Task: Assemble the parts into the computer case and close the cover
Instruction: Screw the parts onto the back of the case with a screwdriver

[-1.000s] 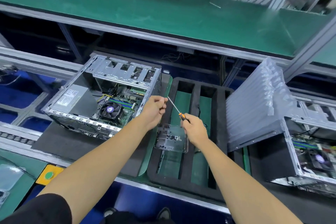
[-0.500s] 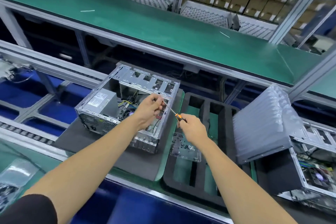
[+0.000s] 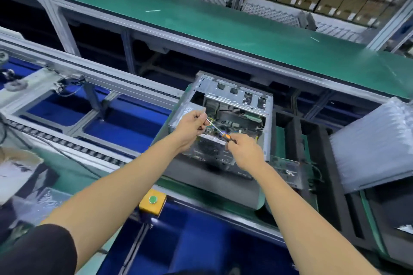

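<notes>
An open silver computer case (image 3: pixel 237 94) lies on a grey pad on the conveyor, its motherboard and wiring showing inside. My right hand (image 3: pixel 244 152) grips the orange and black handle of a thin screwdriver (image 3: pixel 216 128). My left hand (image 3: pixel 192 126) pinches the tip end of its shaft, in front of the case's near left side. Whether a screw sits on the tip is too small to tell. A clear plastic box of small parts (image 3: pixel 287 169) sits to the right of the case.
A black foam tray (image 3: pixel 312 140) lies right of the case, with a stack of air-cushion packaging (image 3: pixel 375 147) beyond it. A yellow box with a green button (image 3: pixel 153 200) sits at the conveyor's near edge. A green shelf (image 3: pixel 223 27) runs across behind.
My view has swung left and up, so the case now sits centre-right. Both hands, still on the screwdriver, have moved over the front of the case.
</notes>
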A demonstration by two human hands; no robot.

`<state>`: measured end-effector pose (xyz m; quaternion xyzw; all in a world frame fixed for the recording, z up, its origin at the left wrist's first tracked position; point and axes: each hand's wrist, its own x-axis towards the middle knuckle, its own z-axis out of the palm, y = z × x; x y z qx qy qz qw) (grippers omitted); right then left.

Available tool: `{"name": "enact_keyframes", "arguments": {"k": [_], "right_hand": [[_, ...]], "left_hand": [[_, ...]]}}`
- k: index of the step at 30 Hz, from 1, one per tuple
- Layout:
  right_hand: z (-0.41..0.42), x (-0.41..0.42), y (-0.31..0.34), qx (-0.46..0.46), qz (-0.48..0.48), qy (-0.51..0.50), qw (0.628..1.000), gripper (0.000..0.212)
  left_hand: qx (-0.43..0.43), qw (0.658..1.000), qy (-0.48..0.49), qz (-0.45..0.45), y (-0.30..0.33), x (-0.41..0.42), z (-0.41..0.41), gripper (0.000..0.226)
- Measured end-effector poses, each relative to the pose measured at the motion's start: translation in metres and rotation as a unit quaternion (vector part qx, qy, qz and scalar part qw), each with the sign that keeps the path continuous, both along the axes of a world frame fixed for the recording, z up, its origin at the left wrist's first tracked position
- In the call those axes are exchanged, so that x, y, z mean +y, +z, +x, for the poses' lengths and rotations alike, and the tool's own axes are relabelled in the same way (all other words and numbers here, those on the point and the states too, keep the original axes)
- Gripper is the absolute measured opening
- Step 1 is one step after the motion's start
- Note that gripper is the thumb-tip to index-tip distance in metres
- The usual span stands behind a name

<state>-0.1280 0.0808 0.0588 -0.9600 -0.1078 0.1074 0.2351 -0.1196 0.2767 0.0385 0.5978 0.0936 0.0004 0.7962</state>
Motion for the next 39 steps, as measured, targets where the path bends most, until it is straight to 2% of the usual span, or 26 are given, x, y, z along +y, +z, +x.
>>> {"name": "enact_keyframes", "arguments": {"k": [3,5,7,9,13,16,21,28,32,37,39], "right_hand": [[-0.017,0.028,-0.009,0.026,0.032,-0.013,0.999,0.032],[-0.028,0.045,-0.018,0.063,0.065,-0.019,0.996,0.029],[-0.041,0.061,-0.025,0.115,0.151,-0.042,0.981,0.025],[-0.053,0.074,-0.036,0.145,0.253,-0.097,0.952,0.037],[-0.079,0.094,-0.055,0.188,0.304,-0.148,0.922,0.018],[-0.097,0.111,-0.063,0.222,0.380,-0.219,0.871,0.017],[-0.117,0.136,-0.079,0.207,0.460,-0.320,0.802,0.020],[-0.120,0.156,-0.087,0.227,0.514,-0.400,0.724,0.021],[-0.113,0.157,-0.086,0.213,0.520,-0.409,0.719,0.018],[-0.106,0.152,-0.086,0.205,0.506,-0.401,0.736,0.020],[-0.103,0.151,-0.086,0.199,0.497,-0.396,0.746,0.021]], "left_hand": [[0.022,0.999,-0.026,0.036,-0.003,0.035,-0.016,0.018],[0.041,0.996,-0.041,0.067,-0.004,0.054,-0.026,0.014],[0.060,0.994,-0.055,0.074,-0.009,0.066,-0.034,0.011],[0.079,0.995,-0.058,0.028,-0.017,0.071,-0.041,0.014],[0.132,0.985,-0.030,-0.111,-0.037,0.074,-0.050,0.013],[0.137,0.982,-0.021,-0.131,-0.048,0.071,-0.052,0.015],[0.166,0.981,0.000,-0.102,-0.063,0.062,-0.050,0.032],[0.185,0.983,-0.015,-0.003,-0.073,0.042,-0.035,0.032],[0.194,0.980,-0.014,0.036,-0.072,0.034,-0.026,0.032],[0.177,0.980,-0.003,0.090,-0.075,0.034,-0.018,0.009],[0.163,0.982,0.002,0.100,-0.078,0.035,-0.015,0.016]]}}
